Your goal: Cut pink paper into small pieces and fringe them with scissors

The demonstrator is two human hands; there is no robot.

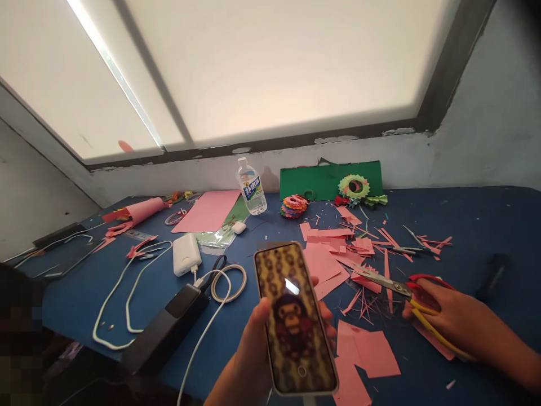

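Observation:
My left hand (253, 349) is wrapped round a smartphone (296, 321), its lit screen facing me with a cartoon monkey on it. A cable leaves its lower edge. At the right, my right hand (452, 316) grips scissors (393, 286) with red and yellow handles, their blades over scraps of pink paper (323, 262). The fingers are partly hidden by the handles. Below the blades lie thin pink strips (363, 304). Larger pink pieces (378, 352) rest between the phone and my right hand.
A water bottle (253, 189) stands near the wall. A green sheet (329, 177) leans there, with paper rings (354, 187) before it. A white power bank (186, 255), black box (169, 327) and looped white cable (127, 299) lie left. Tweezers-like metal (412, 249) lies among the scraps.

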